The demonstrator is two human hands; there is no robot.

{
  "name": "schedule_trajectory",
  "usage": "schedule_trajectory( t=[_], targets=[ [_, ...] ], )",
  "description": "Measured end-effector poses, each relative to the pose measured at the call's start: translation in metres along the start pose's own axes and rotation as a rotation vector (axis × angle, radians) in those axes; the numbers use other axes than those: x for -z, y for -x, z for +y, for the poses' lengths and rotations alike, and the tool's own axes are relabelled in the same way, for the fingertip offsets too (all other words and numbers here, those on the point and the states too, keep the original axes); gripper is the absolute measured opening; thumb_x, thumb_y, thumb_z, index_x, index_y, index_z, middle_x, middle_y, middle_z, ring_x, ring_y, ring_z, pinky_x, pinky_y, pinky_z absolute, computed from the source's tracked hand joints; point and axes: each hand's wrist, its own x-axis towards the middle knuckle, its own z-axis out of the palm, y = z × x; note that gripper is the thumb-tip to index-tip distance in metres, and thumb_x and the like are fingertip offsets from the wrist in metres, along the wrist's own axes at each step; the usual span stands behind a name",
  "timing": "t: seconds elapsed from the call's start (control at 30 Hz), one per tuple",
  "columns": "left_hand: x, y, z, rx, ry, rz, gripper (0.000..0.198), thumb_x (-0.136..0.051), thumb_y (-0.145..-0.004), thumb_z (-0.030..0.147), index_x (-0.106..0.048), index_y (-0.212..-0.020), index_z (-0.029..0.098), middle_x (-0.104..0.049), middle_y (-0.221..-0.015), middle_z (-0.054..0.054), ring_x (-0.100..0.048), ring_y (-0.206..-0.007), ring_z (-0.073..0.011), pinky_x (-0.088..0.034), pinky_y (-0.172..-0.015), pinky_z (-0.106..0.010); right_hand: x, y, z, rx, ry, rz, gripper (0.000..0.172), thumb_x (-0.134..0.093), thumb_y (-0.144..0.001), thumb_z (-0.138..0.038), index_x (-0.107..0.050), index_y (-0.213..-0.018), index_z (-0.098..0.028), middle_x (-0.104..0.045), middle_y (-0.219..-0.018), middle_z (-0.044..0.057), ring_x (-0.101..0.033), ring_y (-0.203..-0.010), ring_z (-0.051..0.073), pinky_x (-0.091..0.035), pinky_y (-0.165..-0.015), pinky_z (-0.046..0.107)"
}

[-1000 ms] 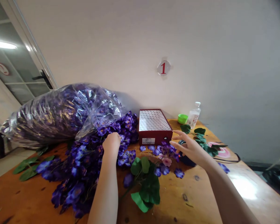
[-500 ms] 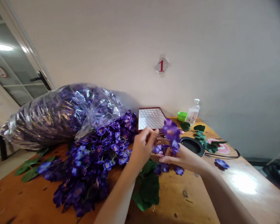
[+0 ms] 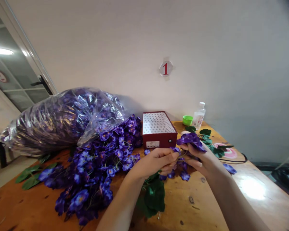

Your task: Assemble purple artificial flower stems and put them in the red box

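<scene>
- My right hand (image 3: 203, 160): fingers curled and pressed together, pinching the stem just beneath a purple artificial flower (image 3: 191, 139), which sits above the fingertips.
- My left hand (image 3: 154, 162): fingers extended and pressed together, tips reaching toward the right hand. The small stem section between the hands is partly hidden, so I cannot tell whether the left hand is pinching it.
- Both hands are held just above the wooden table (image 3: 202, 195), in front of the box, and are close together.
- A heap of purple artificial flowers (image 3: 93, 163) lies on the table to the left of my hands.
- A bulging clear plastic bag (image 3: 60, 120) packed with more purple flowers lies behind the heap, with its open end against it.
- An open red box (image 3: 159, 130) with a white patterned interior stands beyond my hands, beside the heap.
- Large green artificial leaves (image 3: 153, 199) lie below my left wrist, partly hidden by it.
- A green cap (image 3: 187, 120) and a plastic bottle (image 3: 198, 116) stand near the far table edge, to the right of the box.
- A single purple flower (image 3: 229, 168) lies to the right of my right hand, near a black cable (image 3: 233, 162).
</scene>
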Motion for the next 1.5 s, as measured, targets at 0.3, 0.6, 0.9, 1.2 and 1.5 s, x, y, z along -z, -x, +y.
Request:
schedule_trajectory(
  t=[0.3, 0.6, 0.9, 1.2, 1.5],
  targets=[
    [-0.010, -0.011, -0.011, 0.525, -1.314, 0.347, 0.031, -0.046, -0.090, 0.040, -0.066, -0.093, 0.016, -0.068, -0.097, -0.014, -0.066, -0.090, -0.0277, -0.049, -0.074, -0.034, 0.057, -0.027, -0.008, 0.126, 0.795, 0.342, 0.036, -0.051, -0.081, -0.058, -0.055, -0.085, -0.023, -0.057, -0.072, 0.001, -0.052, -0.058, 0.014, -0.041, -0.047, 0.023],
    [-0.001, -0.012, -0.018, 0.734, -1.390, 0.134, 0.014, -0.059, -0.078, 0.018, -0.072, -0.084, 0.014, -0.071, -0.093, -0.019, -0.066, -0.095, -0.0333, -0.051, -0.079, -0.041, 0.113, -0.057, 0.022, 0.012, 1.456, 0.254, 0.014, -0.044, -0.085, -0.031, -0.042, -0.073, -0.024, -0.064, -0.070, 0.008, -0.061, -0.065, 0.024, -0.042, -0.059, 0.030],
    [0.003, -0.015, -0.021, 0.770, -1.369, 0.128, 0.012, -0.061, -0.074, 0.014, -0.071, -0.080, 0.015, -0.071, -0.089, -0.016, -0.067, -0.093, -0.0322, -0.051, -0.079, -0.039, 0.119, -0.061, 0.033, -0.006, 1.493, 0.238, 0.017, -0.044, -0.085, -0.032, -0.042, -0.070, -0.024, -0.061, -0.063, 0.006, -0.059, -0.060, 0.023, -0.040, -0.057, 0.029],
    [0.013, -0.004, -0.010, 0.560, -1.395, 0.228, 0.020, -0.050, -0.086, 0.027, -0.068, -0.086, 0.018, -0.071, -0.089, -0.012, -0.067, -0.087, -0.0285, -0.049, -0.074, -0.035, 0.127, -0.059, 0.023, 0.033, 1.399, 0.355, 0.020, -0.041, -0.086, -0.042, -0.043, -0.074, -0.025, -0.061, -0.064, 0.004, -0.061, -0.064, 0.024, -0.042, -0.058, 0.031],
    [0.024, 0.008, 0.005, -0.100, -1.280, 0.535, 0.021, -0.042, -0.094, 0.027, -0.061, -0.089, 0.018, -0.065, -0.088, -0.003, -0.058, -0.086, -0.0169, -0.044, -0.078, -0.027, 0.129, -0.056, 0.020, 0.080, 1.162, 0.452, 0.014, -0.060, -0.071, -0.032, -0.049, -0.068, -0.024, -0.056, -0.055, 0.002, -0.055, -0.055, 0.021, -0.038, -0.052, 0.030]
  ],
)
